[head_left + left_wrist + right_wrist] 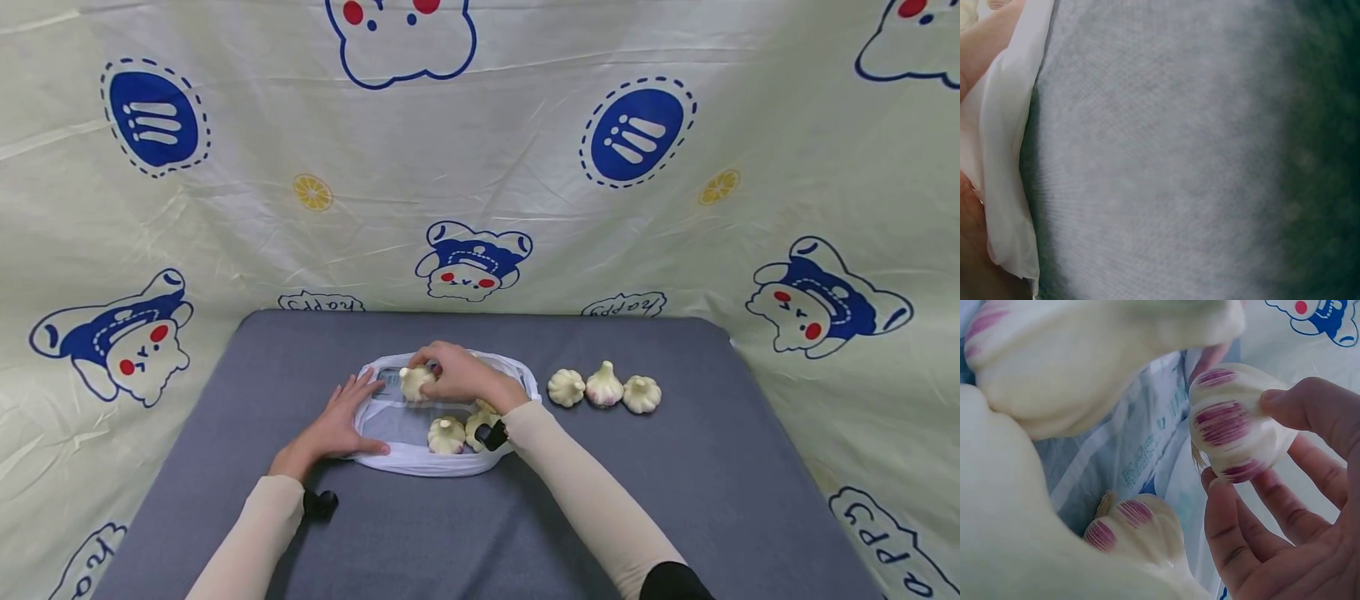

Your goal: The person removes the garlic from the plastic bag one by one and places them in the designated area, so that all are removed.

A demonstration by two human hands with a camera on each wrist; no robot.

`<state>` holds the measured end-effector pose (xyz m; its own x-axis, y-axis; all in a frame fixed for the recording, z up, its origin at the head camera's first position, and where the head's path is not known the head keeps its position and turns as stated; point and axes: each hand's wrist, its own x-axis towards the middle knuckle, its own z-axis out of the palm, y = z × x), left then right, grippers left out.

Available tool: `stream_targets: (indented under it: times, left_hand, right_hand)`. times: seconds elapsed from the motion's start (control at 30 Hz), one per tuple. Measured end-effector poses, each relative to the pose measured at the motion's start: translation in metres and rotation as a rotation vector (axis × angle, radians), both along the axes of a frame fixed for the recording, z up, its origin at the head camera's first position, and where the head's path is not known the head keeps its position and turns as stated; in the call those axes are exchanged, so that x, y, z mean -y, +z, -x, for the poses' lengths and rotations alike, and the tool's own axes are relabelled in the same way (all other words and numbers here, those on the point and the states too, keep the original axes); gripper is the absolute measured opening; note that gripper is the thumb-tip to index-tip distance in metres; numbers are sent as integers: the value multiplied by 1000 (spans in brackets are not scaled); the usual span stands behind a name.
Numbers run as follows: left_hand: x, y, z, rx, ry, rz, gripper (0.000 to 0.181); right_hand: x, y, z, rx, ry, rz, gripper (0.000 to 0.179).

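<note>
A white plastic bag [431, 463] lies spread on the table with its mouth facing up. My right hand [467, 377] pinches a garlic bulb [414, 384] between thumb and fingers, over the bag's far left part. Purple streaks mark that bulb [1225, 422] in the right wrist view. My left hand [339, 427] rests at the bag's left rim, thumb and fingers spread apart. The left wrist view has the white bag edge [1013, 125] beside part of that hand. Inside the bag sit a garlic bulb [446, 437] and others [478, 423], partly hidden by my right wrist.
Right of the bag, three garlic bulbs stand in a row: one near the rim [566, 387], one in the middle [604, 386], one at the end [642, 394]. A grey cloth covers the table [675, 483]. Behind it hangs a printed curtain [525, 167].
</note>
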<state>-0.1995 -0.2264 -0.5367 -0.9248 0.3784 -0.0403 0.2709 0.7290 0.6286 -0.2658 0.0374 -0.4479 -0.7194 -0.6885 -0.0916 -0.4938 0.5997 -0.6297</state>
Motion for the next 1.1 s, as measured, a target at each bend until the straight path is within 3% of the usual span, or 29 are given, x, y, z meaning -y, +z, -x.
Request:
stream_targets:
  times: [0.57, 1.1]
  left_hand:
    - [-2, 1, -1, 14, 1, 0, 124]
    - [-1, 0, -2, -3, 0, -9, 120]
  right_hand:
    - [-26, 5, -14, 98, -119, 220, 40]
    - [-53, 0, -37, 81, -228, 375, 38]
